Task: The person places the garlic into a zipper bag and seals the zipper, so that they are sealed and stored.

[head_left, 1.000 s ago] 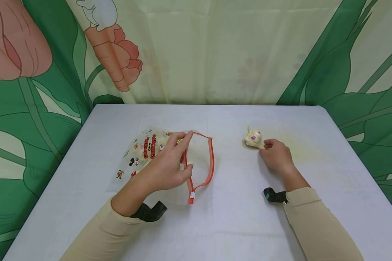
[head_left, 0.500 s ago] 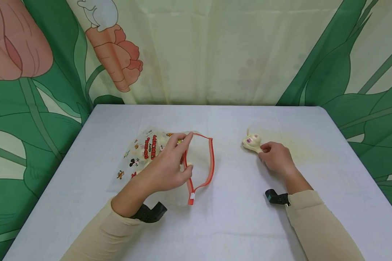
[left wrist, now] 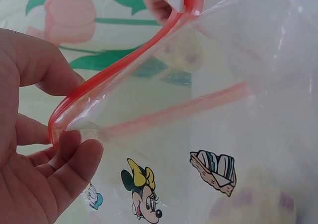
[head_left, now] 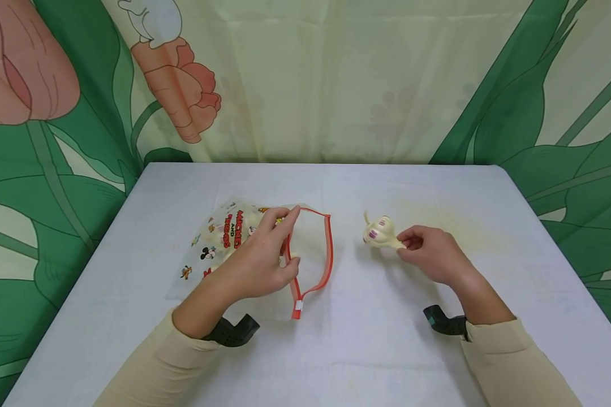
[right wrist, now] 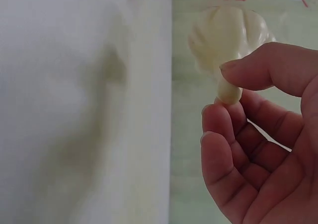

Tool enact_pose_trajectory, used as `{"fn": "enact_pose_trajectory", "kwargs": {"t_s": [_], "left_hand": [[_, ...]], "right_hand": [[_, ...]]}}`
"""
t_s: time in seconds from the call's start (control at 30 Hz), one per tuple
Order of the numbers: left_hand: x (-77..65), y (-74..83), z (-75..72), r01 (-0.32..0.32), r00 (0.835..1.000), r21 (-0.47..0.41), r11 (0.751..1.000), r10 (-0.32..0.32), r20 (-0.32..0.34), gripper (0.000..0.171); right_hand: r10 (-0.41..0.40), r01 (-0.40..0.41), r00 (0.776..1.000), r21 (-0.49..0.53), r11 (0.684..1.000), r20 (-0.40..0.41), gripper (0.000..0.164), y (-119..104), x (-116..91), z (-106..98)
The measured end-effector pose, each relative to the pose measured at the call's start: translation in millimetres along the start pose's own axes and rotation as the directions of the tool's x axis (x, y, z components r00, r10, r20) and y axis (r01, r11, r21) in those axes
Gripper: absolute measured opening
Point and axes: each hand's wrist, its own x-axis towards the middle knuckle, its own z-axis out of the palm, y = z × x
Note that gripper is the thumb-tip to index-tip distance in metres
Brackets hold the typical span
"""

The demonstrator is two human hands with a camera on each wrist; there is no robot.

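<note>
In the head view, my left hand [head_left: 254,265] holds the mouth of a clear plastic zip bag [head_left: 196,268], which lies on the table. The left wrist view shows fingers on both sides of its red zip edge [left wrist: 107,80], and the mouth gapes toward the right. A blurred cream thing with purple patches [left wrist: 253,209] shows through the plastic. My right hand [head_left: 435,254] pinches a cream garlic-shaped toy [head_left: 379,232] by its stem, thumb against fingers. The ribbed bulb [right wrist: 226,33] points away from the palm and carries purple marks, with a thin tail at its far end.
A white cloth covers the table [head_left: 356,350]. Behind it hangs a curtain [head_left: 326,85] printed with tulips, leaves and a carrot. White slider [head_left: 299,305] sits at the near end of the bag's zip. Each wrist wears a black camera [head_left: 445,322].
My right hand has taken the garlic-shaped toy by the stem and brought it left and nearer to me, off its earlier spot. The left hand and the bag have stayed in place.
</note>
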Motion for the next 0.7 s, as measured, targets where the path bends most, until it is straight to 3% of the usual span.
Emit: {"fn": "enact_pose_trajectory", "kwargs": {"t_s": [0.33, 0.7], "left_hand": [[-0.8, -1.1, -0.4, 0.000, 1.000, -0.001, 1.000, 0.000, -0.004, 0.079], [-0.8, 0.0, -1.0, 0.015, 1.000, 0.008, 1.000, -0.015, 0.001, 0.080]], "right_hand": [[-0.156, 0.154, 0.985, 0.033, 0.988, 0.072, 0.020, -36, -26, 4], [-0.214, 0.208, 0.974, 0.073, 0.975, 0.072, 0.016, -52, -25, 26]]}}
